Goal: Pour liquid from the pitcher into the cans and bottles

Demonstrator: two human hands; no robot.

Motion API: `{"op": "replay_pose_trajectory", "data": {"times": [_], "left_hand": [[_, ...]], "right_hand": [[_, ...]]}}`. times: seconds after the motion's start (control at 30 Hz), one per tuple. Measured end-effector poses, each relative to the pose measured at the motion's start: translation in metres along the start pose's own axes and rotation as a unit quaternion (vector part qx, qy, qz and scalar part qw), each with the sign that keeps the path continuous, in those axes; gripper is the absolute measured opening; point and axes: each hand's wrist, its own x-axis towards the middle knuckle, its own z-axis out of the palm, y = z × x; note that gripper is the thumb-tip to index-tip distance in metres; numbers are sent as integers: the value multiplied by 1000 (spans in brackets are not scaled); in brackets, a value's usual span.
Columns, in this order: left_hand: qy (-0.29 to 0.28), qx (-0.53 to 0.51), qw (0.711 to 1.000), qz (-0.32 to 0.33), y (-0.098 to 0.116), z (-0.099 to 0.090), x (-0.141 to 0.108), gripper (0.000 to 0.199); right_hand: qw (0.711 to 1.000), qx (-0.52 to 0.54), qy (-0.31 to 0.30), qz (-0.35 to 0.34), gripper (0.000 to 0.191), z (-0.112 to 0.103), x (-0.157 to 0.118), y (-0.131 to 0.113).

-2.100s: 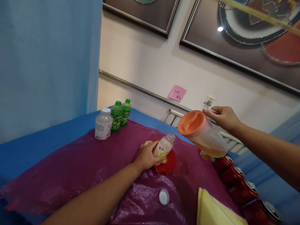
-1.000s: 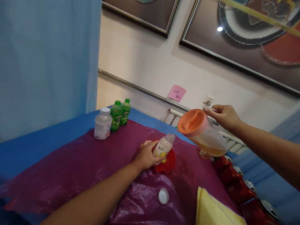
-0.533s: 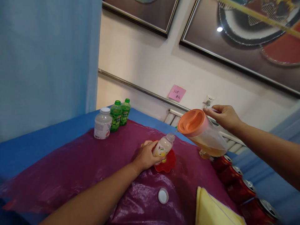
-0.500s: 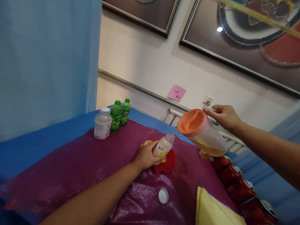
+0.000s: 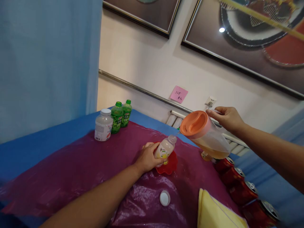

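Observation:
My left hand (image 5: 148, 157) is closed round a small clear bottle (image 5: 165, 148) with a lemon label, its open mouth tilted up to the right. Under that bottle lies a red scalloped dish (image 5: 171, 164). My right hand (image 5: 225, 118) grips the handle of a clear pitcher (image 5: 211, 144) with an orange lid (image 5: 194, 123). The pitcher is tipped to the left, amber liquid inside, and its spout is beside the bottle's mouth; I cannot tell whether liquid is flowing. Nearer me, a white bottle cap (image 5: 164, 198) rests on the purple plastic sheet (image 5: 133, 202).
At the back left stand a white-capped bottle (image 5: 104, 125) and two green bottles (image 5: 117, 118). Several red cans (image 5: 242, 188) line the right edge. A folded yellow cloth (image 5: 216, 210) lies at the front right. Behind is a wall with a metal rail (image 5: 142, 91).
Both hands, the bottle and the pitcher hold nearly the same positions. The whole view has shifted very slightly.

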Motion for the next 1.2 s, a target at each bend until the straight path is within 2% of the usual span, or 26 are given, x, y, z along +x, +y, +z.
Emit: {"op": "replay_pose_trajectory", "data": {"times": [0.27, 0.5, 1.2], "left_hand": [[-6, 4, 1000, 5, 2, -2, 0, 70], [-15, 2, 1000, 5, 2, -3, 0, 70], [-4, -2, 1000, 2, 4, -3, -1, 70]], "right_hand": [[1000, -7, -8, 17, 58, -2, 0, -1], [1000, -1, -3, 2, 60, -1, -1, -1], [1000, -16, -9, 9, 61, -3, -3, -5]]}}
